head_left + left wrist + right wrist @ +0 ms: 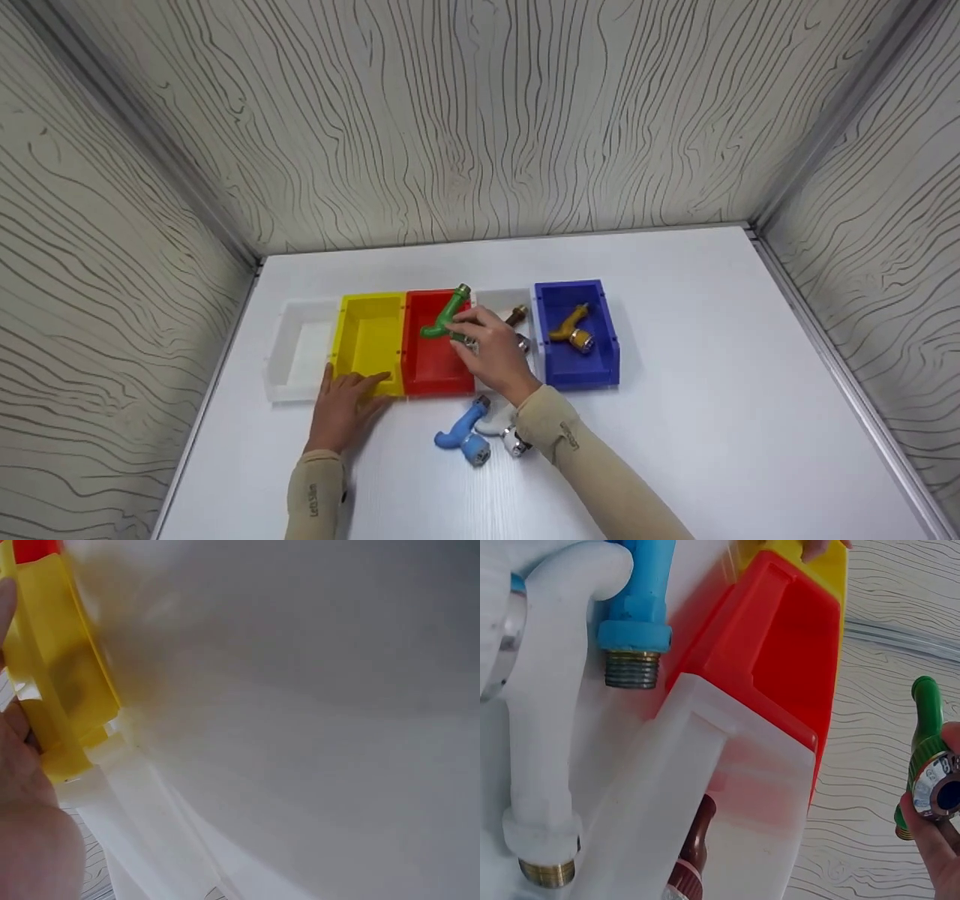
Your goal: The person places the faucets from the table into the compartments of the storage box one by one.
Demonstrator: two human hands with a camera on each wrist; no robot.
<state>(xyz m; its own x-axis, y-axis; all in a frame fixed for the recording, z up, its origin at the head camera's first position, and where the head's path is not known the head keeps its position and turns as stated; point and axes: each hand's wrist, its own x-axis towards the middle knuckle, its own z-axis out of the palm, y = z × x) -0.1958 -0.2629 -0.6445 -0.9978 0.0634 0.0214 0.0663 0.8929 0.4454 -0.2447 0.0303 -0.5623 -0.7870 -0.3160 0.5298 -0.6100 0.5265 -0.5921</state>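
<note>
My right hand [495,352] grips a green tap [448,313] above the red bin [439,375]; in the right wrist view the tap's ringed knob [939,784] faces the camera. My left hand [345,405] holds the front edge of the yellow bin [373,306], fingers over the lip and thumb in front. In the left wrist view part of that hand shows against the yellow wall. A blue tap [465,435] and a white tap [495,429] lie on the table in front of the bins, the white one partly behind the right sleeve.
Side by side stand a white translucent bin [281,367], the yellow and red bins, another translucent bin [501,296] with a brown tap [697,840], and a dark blue bin [574,375] with a mustard-yellow tap [574,330]. Wood-patterned panels [480,135] enclose the white table [697,360].
</note>
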